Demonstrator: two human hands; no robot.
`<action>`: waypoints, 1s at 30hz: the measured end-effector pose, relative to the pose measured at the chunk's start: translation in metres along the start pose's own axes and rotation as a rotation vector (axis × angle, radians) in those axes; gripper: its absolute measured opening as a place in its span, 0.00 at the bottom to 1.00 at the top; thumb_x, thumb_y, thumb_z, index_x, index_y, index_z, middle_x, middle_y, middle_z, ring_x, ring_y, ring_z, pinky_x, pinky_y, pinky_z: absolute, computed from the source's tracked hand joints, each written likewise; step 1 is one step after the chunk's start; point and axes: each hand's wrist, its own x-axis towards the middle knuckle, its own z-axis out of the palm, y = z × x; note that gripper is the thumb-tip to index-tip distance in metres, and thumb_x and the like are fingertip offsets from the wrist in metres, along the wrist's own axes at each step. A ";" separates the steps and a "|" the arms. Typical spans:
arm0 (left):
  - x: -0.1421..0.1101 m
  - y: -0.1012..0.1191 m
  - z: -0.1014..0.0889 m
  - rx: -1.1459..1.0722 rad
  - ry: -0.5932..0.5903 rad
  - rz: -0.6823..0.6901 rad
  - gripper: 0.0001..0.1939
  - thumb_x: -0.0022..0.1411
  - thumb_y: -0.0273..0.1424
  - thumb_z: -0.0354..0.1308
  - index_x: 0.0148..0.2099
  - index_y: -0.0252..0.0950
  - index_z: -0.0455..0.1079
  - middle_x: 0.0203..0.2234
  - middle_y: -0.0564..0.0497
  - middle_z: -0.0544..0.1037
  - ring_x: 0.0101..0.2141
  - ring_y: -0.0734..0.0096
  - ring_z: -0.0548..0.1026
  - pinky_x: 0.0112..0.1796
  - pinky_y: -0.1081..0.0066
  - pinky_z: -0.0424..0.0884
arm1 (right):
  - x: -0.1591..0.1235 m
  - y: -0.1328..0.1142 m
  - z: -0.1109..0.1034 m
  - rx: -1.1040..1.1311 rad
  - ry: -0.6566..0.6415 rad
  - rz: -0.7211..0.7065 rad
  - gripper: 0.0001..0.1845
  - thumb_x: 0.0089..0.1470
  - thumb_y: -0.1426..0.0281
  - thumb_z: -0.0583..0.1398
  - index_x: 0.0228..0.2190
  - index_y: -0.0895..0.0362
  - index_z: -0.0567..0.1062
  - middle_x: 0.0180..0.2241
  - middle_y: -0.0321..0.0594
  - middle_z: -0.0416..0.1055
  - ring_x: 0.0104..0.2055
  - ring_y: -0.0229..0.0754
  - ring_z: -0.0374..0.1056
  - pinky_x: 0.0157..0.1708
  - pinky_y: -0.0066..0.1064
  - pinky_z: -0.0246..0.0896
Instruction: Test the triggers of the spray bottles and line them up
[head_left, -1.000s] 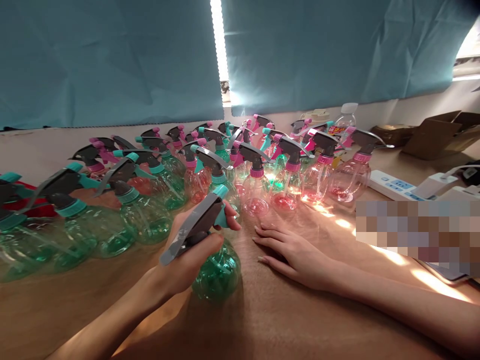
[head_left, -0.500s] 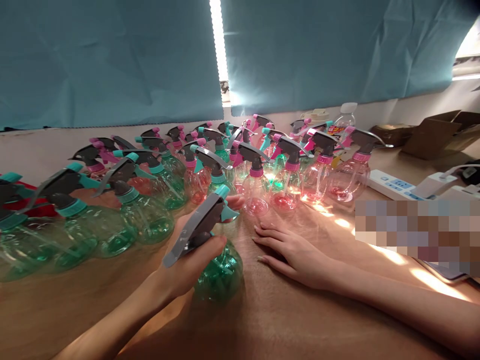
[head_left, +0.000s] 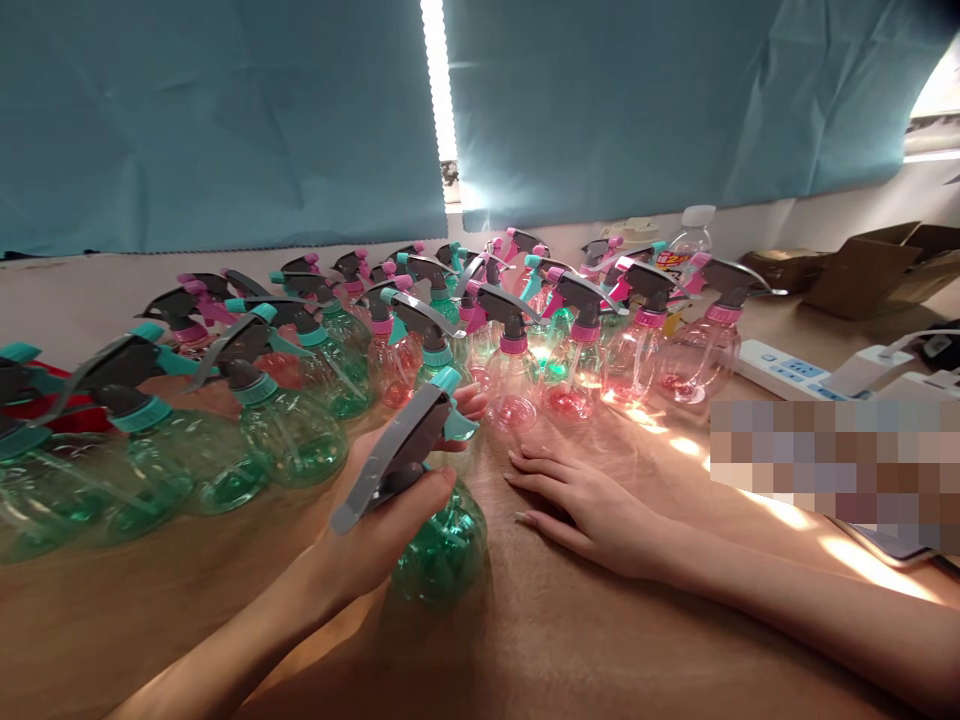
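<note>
My left hand [head_left: 375, 520] is wrapped round the neck of a green spray bottle [head_left: 439, 545] that stands on the brown table [head_left: 585, 640]. Its grey trigger head with a teal nozzle [head_left: 409, 445] tilts up toward the far side, and my forefinger reaches past the nozzle. My right hand [head_left: 581, 505] lies flat on the table just to the right of the bottle, fingers stretched out and holding nothing. Beyond both hands stand several green spray bottles [head_left: 289, 425] on the left and pink spray bottles [head_left: 574, 375] on the right.
A white power strip [head_left: 784, 370] with plugs lies at the right. Cardboard boxes [head_left: 877, 265] sit at the far right. A clear water bottle [head_left: 691, 235] stands behind the pink row. Blue curtains [head_left: 225, 120] hang behind the table. A phone edge [head_left: 885, 548] shows at the right.
My left hand has slid the green bottle slightly right and forward; the nozzle end rose a little. My right hand has stayed where it was.
</note>
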 end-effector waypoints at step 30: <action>-0.001 -0.004 -0.001 0.033 -0.009 0.030 0.24 0.60 0.32 0.53 0.59 0.45 0.68 0.43 0.51 0.81 0.40 0.61 0.78 0.42 0.62 0.72 | 0.000 0.001 0.000 -0.025 -0.029 0.009 0.23 0.65 0.62 0.54 0.56 0.60 0.70 0.58 0.49 0.68 0.63 0.50 0.60 0.62 0.46 0.58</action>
